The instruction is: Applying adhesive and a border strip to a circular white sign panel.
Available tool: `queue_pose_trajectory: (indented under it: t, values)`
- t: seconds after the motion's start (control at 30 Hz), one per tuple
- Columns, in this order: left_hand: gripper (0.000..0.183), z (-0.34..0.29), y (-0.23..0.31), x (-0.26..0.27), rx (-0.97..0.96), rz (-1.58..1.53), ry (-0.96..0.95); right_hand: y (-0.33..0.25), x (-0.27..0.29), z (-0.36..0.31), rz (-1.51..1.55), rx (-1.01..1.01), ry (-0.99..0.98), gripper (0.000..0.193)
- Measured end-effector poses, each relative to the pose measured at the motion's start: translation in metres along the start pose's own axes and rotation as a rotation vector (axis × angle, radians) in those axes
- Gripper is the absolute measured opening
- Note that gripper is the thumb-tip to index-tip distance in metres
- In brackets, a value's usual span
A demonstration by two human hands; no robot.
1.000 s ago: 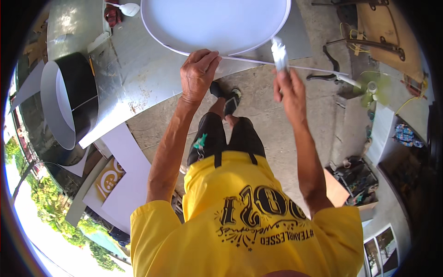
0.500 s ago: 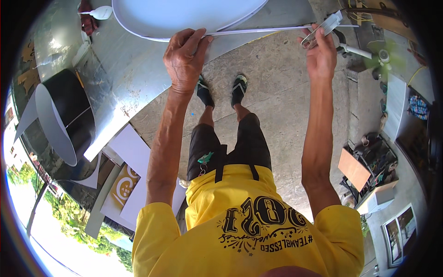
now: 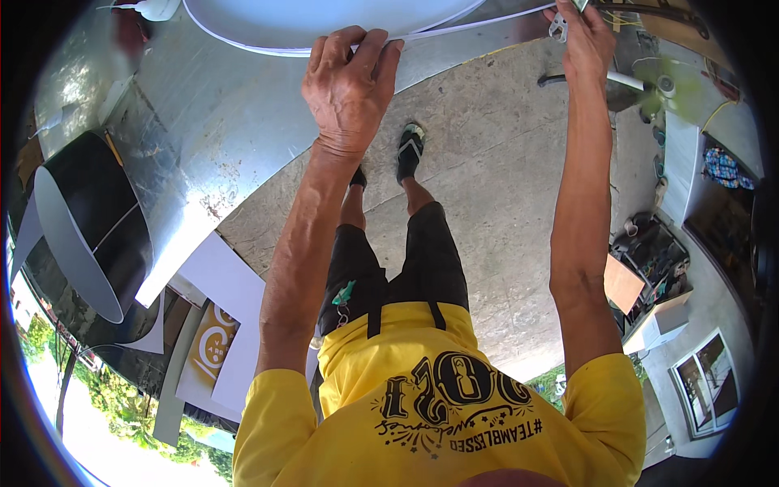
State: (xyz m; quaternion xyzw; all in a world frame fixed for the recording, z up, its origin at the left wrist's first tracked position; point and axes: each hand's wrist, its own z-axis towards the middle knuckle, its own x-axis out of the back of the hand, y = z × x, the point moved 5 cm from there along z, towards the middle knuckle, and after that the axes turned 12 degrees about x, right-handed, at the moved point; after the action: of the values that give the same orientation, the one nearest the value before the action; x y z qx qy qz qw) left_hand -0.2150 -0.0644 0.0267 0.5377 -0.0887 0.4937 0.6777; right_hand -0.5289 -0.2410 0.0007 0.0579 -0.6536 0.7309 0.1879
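Observation:
A large white panel with a rounded edge (image 3: 324, 20) lies on the metal table at the top. A thin white strip (image 3: 487, 22) follows its edge and stretches off toward the right. My left hand (image 3: 349, 85) is closed at the panel's rim, its fingertips pinching the strip against it. Farther right, my right hand (image 3: 588, 45) is closed around a small grey metal-ended tool (image 3: 558, 27), perhaps a utility knife, cut off by the top edge. The strip's far end reaches those same fingers.
On the metal tabletop (image 3: 195, 138) sit a white bottle (image 3: 158, 8) and, beside it, a blurred reddish-brown shape. A curled black-and-white sheet (image 3: 97, 227) stands at left, above leaning white boards (image 3: 223, 284). A fan (image 3: 667, 85) turns at right; a cardboard box (image 3: 661, 321) is below.
Both hands have moved up and to the right, the right one close to the top edge. More of the strip now lies near the panel's rim. My feet have shifted.

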Motion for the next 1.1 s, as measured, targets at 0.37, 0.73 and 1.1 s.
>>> queue_pose_trajectory:
  t: [0.37,0.73,1.1]
  values:
    - [0.015,-0.001,-0.003,-0.005,-0.096,0.031,0.075,-0.035,-0.007,-0.075,-0.053,0.149,0.083,0.034]
    - [0.018,0.002,0.001,-0.005,-0.098,0.059,0.069,-0.078,-0.078,-0.212,-0.26,0.269,-0.266,0.025]
    - [0.019,-0.002,-0.006,-0.008,-0.1,0.053,0.099,-0.084,-0.099,-0.216,-0.411,0.459,-0.288,0.018]
